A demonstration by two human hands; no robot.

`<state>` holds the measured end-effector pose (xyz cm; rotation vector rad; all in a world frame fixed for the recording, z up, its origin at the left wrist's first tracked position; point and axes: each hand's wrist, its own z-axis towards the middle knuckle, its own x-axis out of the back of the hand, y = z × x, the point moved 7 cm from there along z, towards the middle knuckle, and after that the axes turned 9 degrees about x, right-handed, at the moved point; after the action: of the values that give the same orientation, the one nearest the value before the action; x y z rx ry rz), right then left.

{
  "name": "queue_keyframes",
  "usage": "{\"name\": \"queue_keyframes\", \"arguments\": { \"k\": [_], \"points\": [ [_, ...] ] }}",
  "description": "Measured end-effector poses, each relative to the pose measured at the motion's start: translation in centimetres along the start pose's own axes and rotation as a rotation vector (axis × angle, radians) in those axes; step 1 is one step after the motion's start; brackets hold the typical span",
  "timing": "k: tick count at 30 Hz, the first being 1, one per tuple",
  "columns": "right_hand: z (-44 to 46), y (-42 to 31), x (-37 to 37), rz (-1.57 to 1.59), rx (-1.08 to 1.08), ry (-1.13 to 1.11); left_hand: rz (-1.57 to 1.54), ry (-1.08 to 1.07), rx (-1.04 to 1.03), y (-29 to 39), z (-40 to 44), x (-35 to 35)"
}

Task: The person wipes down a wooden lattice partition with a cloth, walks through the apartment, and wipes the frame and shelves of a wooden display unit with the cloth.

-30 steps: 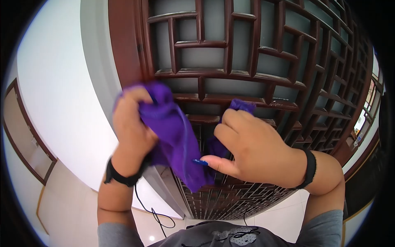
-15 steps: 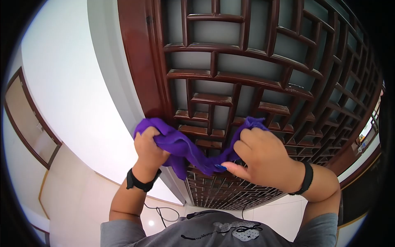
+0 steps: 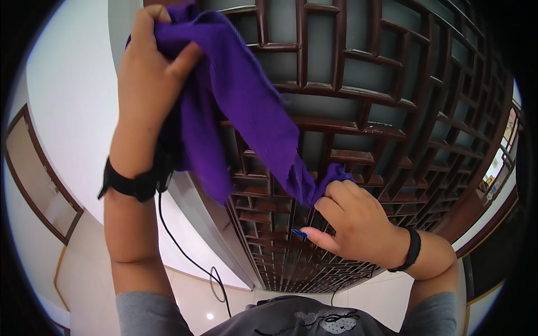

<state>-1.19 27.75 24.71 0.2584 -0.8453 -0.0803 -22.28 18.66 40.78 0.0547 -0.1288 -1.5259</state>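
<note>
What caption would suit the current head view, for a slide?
Left hand and right hand hold a purple cloth between them before a reddish-brown lattice.

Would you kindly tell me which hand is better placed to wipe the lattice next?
Probably the right hand: it holds a bunched end of the purple cloth in front of the lattice, while the left hand is raised near the lattice's left edge, loose cloth hanging from it.

cloth (image 3: 246,95): matt woven fabric | lattice (image 3: 352,157): glossy wood | floor (image 3: 370,291): glossy
</note>
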Motion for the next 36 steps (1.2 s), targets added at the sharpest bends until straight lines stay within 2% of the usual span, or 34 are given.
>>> {"name": "queue_keyframes", "arguments": {
  "k": [1,5,6,7,8,14,17,20,27,31,32,35,36],
  "points": [
    [0.1,0.1,0.2,-0.004,0.0,0.005,0.058,-0.051,0.065,-0.4,0.4,-0.4],
    [-0.4,0.1,-0.1,-0.007,-0.011,-0.039,-0.054,-0.13,-0.002,0.1,-2.0,-0.3],
    [-0.7,0.0,-0.4,-0.015,-0.012,-0.056,-0.079,-0.151,-0.026,0.3,-3.9,-0.3],
    [-1.0,0.0,-0.7,-0.012,-0.016,-0.066,-0.087,-0.196,0.038,0.1,-5.9,-0.4],
    [-1.4,-0.2,-1.1,-0.009,-0.02,-0.074,-0.053,-0.201,-0.025,0.0,-7.8,-0.4],
    [-3.7,-1.0,-4.3,0.071,-0.04,-0.107,-0.204,-0.403,0.165,-2.7,-19.6,-1.2],
    [-4.7,-1.6,-5.7,0.102,-0.053,-0.16,-0.156,-0.543,0.199,-3.6,-26.1,-1.9],
    [-5.9,-2.0,-7.4,0.15,-0.087,-0.17,-0.168,-0.654,0.146,-2.8,-30.3,-2.7],
    [-9.1,-2.3,-8.3,0.334,-0.275,-0.06,-0.354,-0.763,-0.078,3.4,-31.9,-6.1],
    [-12.7,-1.8,-8.3,0.371,-0.327,0.046,-0.459,-0.784,-0.032,8.0,-31.9,-8.7],
    [-13.8,-1.7,-8.2,0.379,-0.352,0.082,-0.45,-0.732,-0.025,8.9,-31.8,-9.1],
    [-17.4,-0.9,-7.8,0.39,-0.529,0.049,-0.409,-0.618,0.002,11.2,-32.1,-9.3],
    [-18.6,-0.7,-7.7,0.395,-0.59,0.034,-0.456,-0.689,-0.055,12.2,-32.6,-9.9]
  ]
}}
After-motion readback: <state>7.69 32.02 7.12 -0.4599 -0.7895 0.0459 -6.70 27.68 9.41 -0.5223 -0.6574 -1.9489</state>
